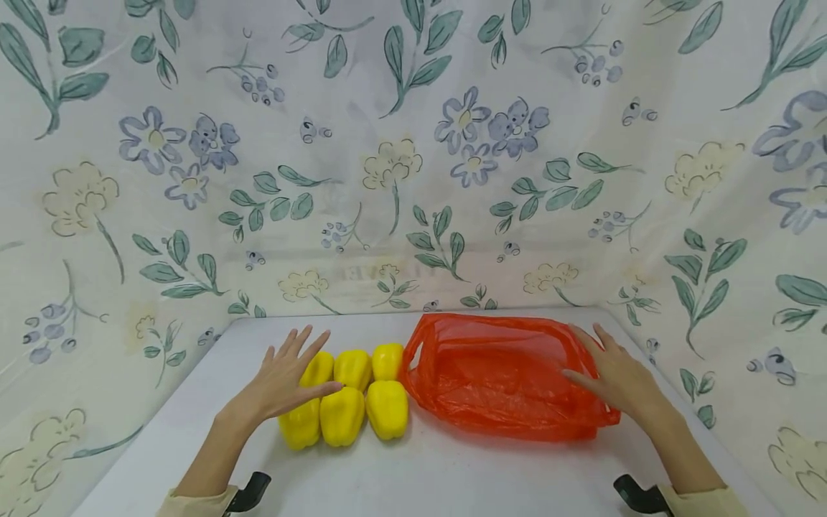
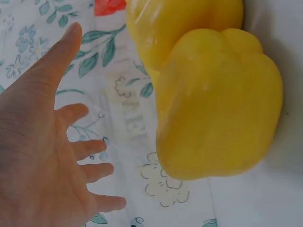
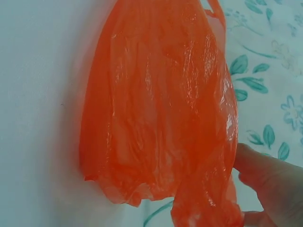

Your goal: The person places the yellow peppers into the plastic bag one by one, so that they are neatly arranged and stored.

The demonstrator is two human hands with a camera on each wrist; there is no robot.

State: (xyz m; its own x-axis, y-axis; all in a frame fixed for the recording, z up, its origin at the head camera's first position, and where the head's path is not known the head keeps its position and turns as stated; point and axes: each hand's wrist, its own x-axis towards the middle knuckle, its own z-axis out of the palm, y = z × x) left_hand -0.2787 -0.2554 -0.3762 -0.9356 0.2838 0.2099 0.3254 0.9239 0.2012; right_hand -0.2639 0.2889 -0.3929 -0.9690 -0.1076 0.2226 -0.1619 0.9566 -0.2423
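Observation:
Several yellow bell peppers [image 1: 387, 409] stand in two rows on the left half of the white table. Over the leftmost ones hovers my left hand [image 1: 284, 380], fingers spread and straight. In the left wrist view, a gap shows between this hand [image 2: 38, 142] and the nearest bell pepper [image 2: 218, 104]. A thin red plastic bag [image 1: 504, 377] lies to the right of the peppers, puffed out, with a handle loop at its left end. At the bag's right end is my right hand [image 1: 620, 377], fingers extended; whether it touches the plastic I cannot tell.
The white table [image 1: 452, 474] reaches back to a curtain [image 1: 394, 237] printed with flowers and leaves, which also surrounds both sides. A dark strap piece [image 1: 248, 493] sits at the left wrist, and a similar one [image 1: 639, 495] at the right.

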